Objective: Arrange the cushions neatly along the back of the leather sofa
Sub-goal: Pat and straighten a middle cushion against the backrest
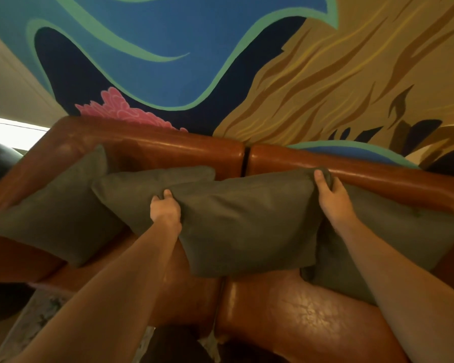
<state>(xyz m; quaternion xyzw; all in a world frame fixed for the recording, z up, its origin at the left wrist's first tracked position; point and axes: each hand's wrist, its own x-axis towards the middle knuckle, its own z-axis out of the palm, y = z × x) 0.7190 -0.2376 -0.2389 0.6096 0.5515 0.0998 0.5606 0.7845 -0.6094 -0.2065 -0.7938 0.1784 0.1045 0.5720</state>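
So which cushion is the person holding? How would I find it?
Look at the brown leather sofa below the painted wall. Four green cushions lean along its back; count to the third from the left. It is the only one gripped by both hands, left hand and right hand, and it overlaps its neighbours.

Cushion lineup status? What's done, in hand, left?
Done: the far-left cushion and the second cushion lean against the sofa back. In hand: the left hand and right hand grip the top corners of the middle cushion, which overlaps both neighbours. Left: seat it upright, then straighten the right cushion, partly hidden behind it.
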